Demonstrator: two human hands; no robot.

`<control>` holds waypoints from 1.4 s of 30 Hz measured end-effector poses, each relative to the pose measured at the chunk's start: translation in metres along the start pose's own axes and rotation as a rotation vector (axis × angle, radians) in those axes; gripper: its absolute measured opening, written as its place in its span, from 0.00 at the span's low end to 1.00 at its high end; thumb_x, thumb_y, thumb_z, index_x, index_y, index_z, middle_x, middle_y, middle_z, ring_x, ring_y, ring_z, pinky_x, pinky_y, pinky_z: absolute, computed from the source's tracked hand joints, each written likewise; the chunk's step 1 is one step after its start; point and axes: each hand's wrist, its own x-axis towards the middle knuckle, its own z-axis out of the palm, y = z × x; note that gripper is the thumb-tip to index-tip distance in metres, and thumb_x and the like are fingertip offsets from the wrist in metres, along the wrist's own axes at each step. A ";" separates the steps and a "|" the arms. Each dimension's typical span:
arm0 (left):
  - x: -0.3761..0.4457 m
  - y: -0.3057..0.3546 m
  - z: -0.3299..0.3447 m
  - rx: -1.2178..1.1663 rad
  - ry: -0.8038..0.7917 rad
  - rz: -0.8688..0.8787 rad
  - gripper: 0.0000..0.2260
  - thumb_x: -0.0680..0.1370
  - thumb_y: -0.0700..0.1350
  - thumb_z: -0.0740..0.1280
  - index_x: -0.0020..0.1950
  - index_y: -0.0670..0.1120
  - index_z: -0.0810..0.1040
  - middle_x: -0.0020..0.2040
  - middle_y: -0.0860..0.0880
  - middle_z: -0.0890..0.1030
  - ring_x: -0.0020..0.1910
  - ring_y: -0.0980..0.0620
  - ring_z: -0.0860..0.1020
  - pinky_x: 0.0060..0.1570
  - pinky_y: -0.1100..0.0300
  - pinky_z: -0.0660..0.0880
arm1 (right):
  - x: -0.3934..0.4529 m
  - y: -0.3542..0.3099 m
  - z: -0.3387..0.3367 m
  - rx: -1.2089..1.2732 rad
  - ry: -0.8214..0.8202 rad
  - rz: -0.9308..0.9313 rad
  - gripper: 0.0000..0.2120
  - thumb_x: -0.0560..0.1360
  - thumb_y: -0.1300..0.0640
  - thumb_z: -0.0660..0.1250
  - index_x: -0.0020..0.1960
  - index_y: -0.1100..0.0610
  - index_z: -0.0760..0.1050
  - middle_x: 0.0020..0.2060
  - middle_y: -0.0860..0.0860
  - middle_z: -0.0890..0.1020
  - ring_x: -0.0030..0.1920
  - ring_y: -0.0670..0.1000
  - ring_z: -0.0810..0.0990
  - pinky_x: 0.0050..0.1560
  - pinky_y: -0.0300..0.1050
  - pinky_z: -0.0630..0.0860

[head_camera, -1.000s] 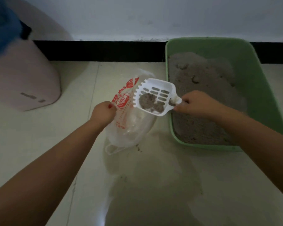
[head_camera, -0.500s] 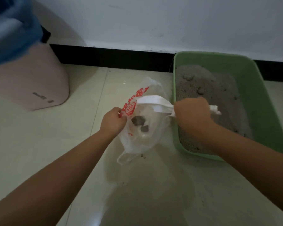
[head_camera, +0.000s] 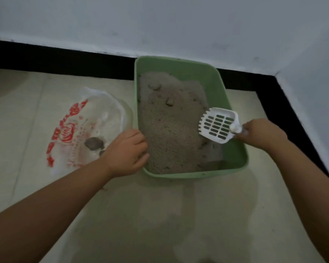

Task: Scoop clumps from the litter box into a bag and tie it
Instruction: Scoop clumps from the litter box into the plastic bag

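Scoop (head_camera: 217,124) moved over litter box (head_camera: 234,150) | right hand (head_camera: 262,133) grips it | left hand (head_camera: 126,151) grips rim

Pale tiled floor (head_camera: 17,114); black skirting (head_camera: 65,61); white wall (head_camera: 160,21)

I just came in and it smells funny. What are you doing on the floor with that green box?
A person is cleaning a green litter box full of grey litter. The right hand holds a white slotted scoop, empty, over the litter. The left hand grips the box's near-left rim. Beside the box lies an untied plastic bag with dark clumps inside.
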 end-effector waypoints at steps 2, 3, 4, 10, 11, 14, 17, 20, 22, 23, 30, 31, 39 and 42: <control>-0.003 0.001 0.010 -0.018 -0.005 0.022 0.24 0.80 0.49 0.52 0.30 0.39 0.75 0.30 0.42 0.73 0.37 0.45 0.69 0.48 0.54 0.66 | 0.003 0.009 -0.004 -0.035 -0.003 0.027 0.22 0.75 0.41 0.60 0.45 0.61 0.78 0.46 0.61 0.80 0.44 0.58 0.78 0.44 0.44 0.72; -0.004 0.000 0.013 -0.032 -0.001 0.027 0.26 0.81 0.50 0.48 0.30 0.39 0.74 0.30 0.42 0.72 0.37 0.45 0.66 0.52 0.53 0.66 | 0.004 0.013 -0.008 -0.063 0.008 0.052 0.21 0.74 0.43 0.62 0.46 0.61 0.78 0.44 0.60 0.79 0.43 0.58 0.77 0.46 0.45 0.73; -0.004 0.001 0.015 -0.038 -0.002 0.023 0.28 0.81 0.50 0.46 0.30 0.40 0.74 0.30 0.42 0.72 0.38 0.45 0.65 0.54 0.53 0.65 | 0.005 0.015 -0.012 -0.097 0.014 0.070 0.19 0.74 0.44 0.63 0.48 0.61 0.79 0.42 0.58 0.78 0.43 0.57 0.77 0.47 0.46 0.74; -0.003 -0.003 0.020 -0.057 0.001 0.028 0.26 0.80 0.49 0.45 0.30 0.40 0.73 0.31 0.41 0.72 0.39 0.45 0.65 0.56 0.51 0.65 | 0.012 0.017 0.004 -0.146 -0.116 -0.144 0.19 0.74 0.43 0.61 0.35 0.58 0.73 0.33 0.56 0.74 0.42 0.58 0.78 0.46 0.47 0.75; -0.003 -0.003 0.022 -0.046 0.008 0.029 0.25 0.80 0.48 0.47 0.30 0.40 0.73 0.31 0.41 0.72 0.39 0.44 0.65 0.56 0.51 0.65 | 0.015 0.017 0.010 -0.118 -0.110 -0.176 0.19 0.74 0.44 0.62 0.34 0.59 0.72 0.30 0.56 0.73 0.40 0.58 0.78 0.43 0.46 0.74; -0.001 -0.002 0.022 -0.021 0.021 0.030 0.17 0.74 0.45 0.54 0.30 0.39 0.74 0.30 0.40 0.72 0.39 0.44 0.65 0.57 0.51 0.65 | 0.019 0.009 0.022 -0.087 -0.070 -0.225 0.20 0.75 0.44 0.61 0.34 0.60 0.70 0.28 0.55 0.72 0.35 0.56 0.73 0.34 0.42 0.67; -0.003 -0.002 0.022 -0.018 0.033 0.045 0.20 0.77 0.46 0.51 0.31 0.39 0.74 0.31 0.41 0.72 0.40 0.45 0.65 0.57 0.50 0.64 | 0.021 -0.004 0.028 -0.032 -0.050 -0.303 0.18 0.76 0.47 0.62 0.33 0.58 0.68 0.25 0.52 0.68 0.32 0.54 0.70 0.28 0.40 0.61; -0.003 -0.002 0.023 -0.013 0.025 0.036 0.16 0.73 0.44 0.54 0.31 0.39 0.74 0.31 0.41 0.72 0.40 0.45 0.65 0.57 0.50 0.64 | 0.023 -0.013 0.045 0.134 -0.092 -0.333 0.18 0.74 0.49 0.66 0.31 0.57 0.68 0.27 0.54 0.70 0.31 0.53 0.68 0.29 0.42 0.60; -0.003 -0.002 0.022 -0.014 0.016 0.032 0.14 0.72 0.43 0.55 0.31 0.39 0.74 0.31 0.41 0.72 0.40 0.45 0.65 0.57 0.50 0.64 | 0.022 -0.021 0.058 0.262 -0.116 -0.319 0.18 0.73 0.50 0.68 0.28 0.55 0.68 0.26 0.54 0.69 0.30 0.52 0.66 0.31 0.44 0.60; -0.002 -0.001 0.022 -0.016 0.015 0.032 0.14 0.72 0.43 0.55 0.31 0.39 0.74 0.31 0.41 0.72 0.40 0.45 0.65 0.57 0.50 0.64 | 0.021 -0.024 0.063 0.317 -0.122 -0.310 0.18 0.73 0.51 0.69 0.28 0.54 0.68 0.25 0.54 0.68 0.29 0.51 0.65 0.33 0.43 0.60; -0.005 -0.003 0.024 -0.017 0.038 0.026 0.20 0.77 0.46 0.51 0.31 0.40 0.74 0.31 0.42 0.72 0.39 0.45 0.65 0.58 0.50 0.64 | 0.020 -0.029 0.069 0.672 -0.124 -0.209 0.14 0.72 0.57 0.70 0.41 0.71 0.78 0.23 0.52 0.67 0.17 0.41 0.67 0.23 0.31 0.61; -0.005 -0.002 0.024 -0.015 0.038 0.020 0.20 0.77 0.46 0.51 0.31 0.40 0.74 0.31 0.42 0.72 0.39 0.45 0.65 0.58 0.50 0.64 | 0.018 -0.029 0.068 0.730 -0.112 -0.190 0.14 0.72 0.59 0.70 0.42 0.72 0.78 0.22 0.53 0.68 0.16 0.40 0.67 0.21 0.29 0.62; -0.006 -0.003 0.025 -0.024 0.033 0.009 0.13 0.72 0.45 0.56 0.31 0.41 0.73 0.31 0.42 0.72 0.39 0.45 0.65 0.58 0.48 0.65 | 0.013 -0.033 0.067 0.979 -0.050 -0.141 0.10 0.72 0.64 0.70 0.36 0.71 0.77 0.15 0.47 0.67 0.15 0.40 0.62 0.20 0.29 0.60; -0.005 -0.002 0.023 -0.016 0.038 0.007 0.12 0.71 0.44 0.56 0.31 0.41 0.73 0.31 0.42 0.73 0.39 0.46 0.65 0.58 0.49 0.65 | 0.008 -0.044 0.066 0.948 -0.107 -0.207 0.11 0.72 0.64 0.70 0.33 0.68 0.76 0.13 0.45 0.66 0.15 0.40 0.63 0.19 0.28 0.61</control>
